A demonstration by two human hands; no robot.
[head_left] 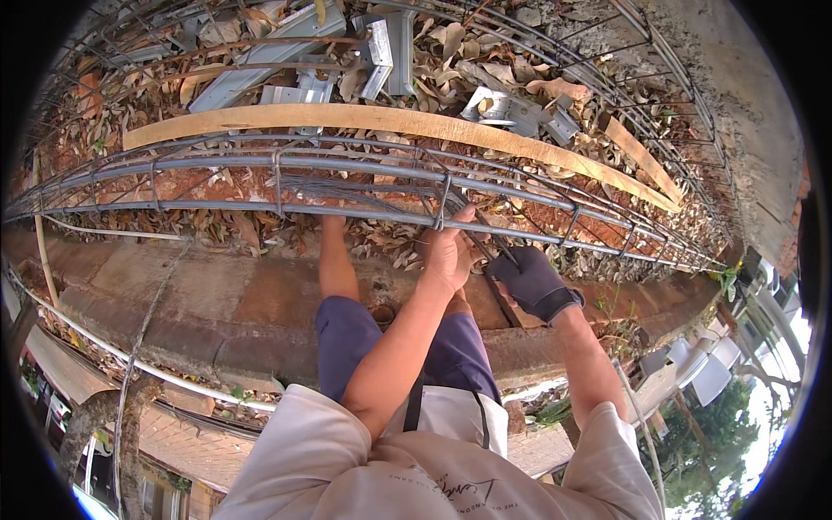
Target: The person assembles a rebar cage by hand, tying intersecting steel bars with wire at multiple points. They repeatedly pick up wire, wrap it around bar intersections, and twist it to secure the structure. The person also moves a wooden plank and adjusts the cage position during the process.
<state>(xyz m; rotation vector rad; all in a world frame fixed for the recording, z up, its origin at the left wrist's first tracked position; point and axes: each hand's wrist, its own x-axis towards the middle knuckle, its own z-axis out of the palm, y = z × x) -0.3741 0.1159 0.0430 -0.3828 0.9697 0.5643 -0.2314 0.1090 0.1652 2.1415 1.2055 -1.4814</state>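
A long cage of steel reinforcing bars (347, 208) with square stirrups (277, 182) runs across in front of me. My right hand (529, 282), in a dark glove, grips the handles of metal pincers (487, 234), whose jaws reach a stirrup's corner at the front bar. Beside them, bare, is my left hand (449, 257), its fingers curled up at the same joint by the front bar. What those fingers pinch is hidden. Within the cage, left of the hands, lies a bundle of thin tie wire (347, 192).
A curved wooden strip (373, 117) lies beyond the cage, near bent galvanized metal pieces (269, 61) and dry leaves. Another bar cage (598, 82) stands at the back right by a concrete surface (737, 104). Under me runs a brick ledge (217, 295); a white pipe (95, 334) lies left.
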